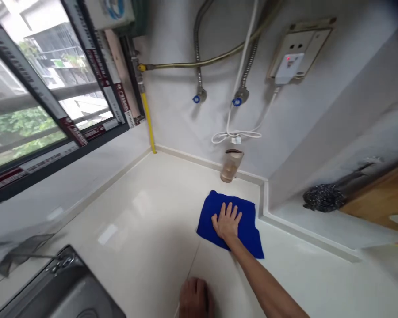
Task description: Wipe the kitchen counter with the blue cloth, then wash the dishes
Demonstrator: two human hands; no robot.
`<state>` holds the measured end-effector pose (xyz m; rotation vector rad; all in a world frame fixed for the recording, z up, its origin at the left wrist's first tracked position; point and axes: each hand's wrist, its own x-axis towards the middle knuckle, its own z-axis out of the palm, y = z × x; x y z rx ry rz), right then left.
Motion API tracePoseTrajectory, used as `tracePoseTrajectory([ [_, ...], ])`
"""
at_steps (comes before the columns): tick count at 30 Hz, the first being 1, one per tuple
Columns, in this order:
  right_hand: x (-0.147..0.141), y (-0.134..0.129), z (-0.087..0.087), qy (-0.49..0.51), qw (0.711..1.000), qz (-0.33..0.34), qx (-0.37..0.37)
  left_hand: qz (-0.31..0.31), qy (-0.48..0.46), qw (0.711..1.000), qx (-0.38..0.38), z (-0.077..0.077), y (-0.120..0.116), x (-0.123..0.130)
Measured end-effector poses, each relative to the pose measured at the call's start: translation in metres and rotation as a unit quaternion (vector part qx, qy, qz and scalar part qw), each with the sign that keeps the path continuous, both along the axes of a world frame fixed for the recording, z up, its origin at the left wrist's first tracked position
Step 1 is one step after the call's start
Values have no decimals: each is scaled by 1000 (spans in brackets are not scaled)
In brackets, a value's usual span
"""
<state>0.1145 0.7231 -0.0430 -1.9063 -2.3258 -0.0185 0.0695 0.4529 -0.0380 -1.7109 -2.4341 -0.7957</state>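
Pressing matte, squarish blue cloth [246, 226], right hand [227, 222] splayed

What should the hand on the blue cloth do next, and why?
I'd slide the blue cloth a little toward the sink. The right hand lies flat on it with fingers spread, so sliding should be easy. The see-through cup is just past the cloth's far edge, so pushing forward might bump it.
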Motion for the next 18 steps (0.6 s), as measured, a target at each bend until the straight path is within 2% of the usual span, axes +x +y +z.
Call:
tracePoseTrajectory([
  [3,-54,-52,11,4,998,58,-15,-28,-58,998,1,16,-6,-1],
  [5,-86,-86,18,13,993,115,-21,-68,-133,989,7,24,-18,-7],
  [7,-106,-120,23,23,983,180,-27,-120,-226,967,7,32,-38,-19],
  [9,-110,-152,24,32,968,247,-32,-155,-294,943,-2,40,-64,-37],
  [12,-90,-192,24,38,940,339,-32,-143,-315,938,-9,52,-107,-70],
  [15,-47,-218,20,37,911,410,-24,-94,-306,947,-12,59,-141,-104],
  [18,2,-231,17,29,906,422,-11,-38,-296,954,-13,57,-163,-131],
])
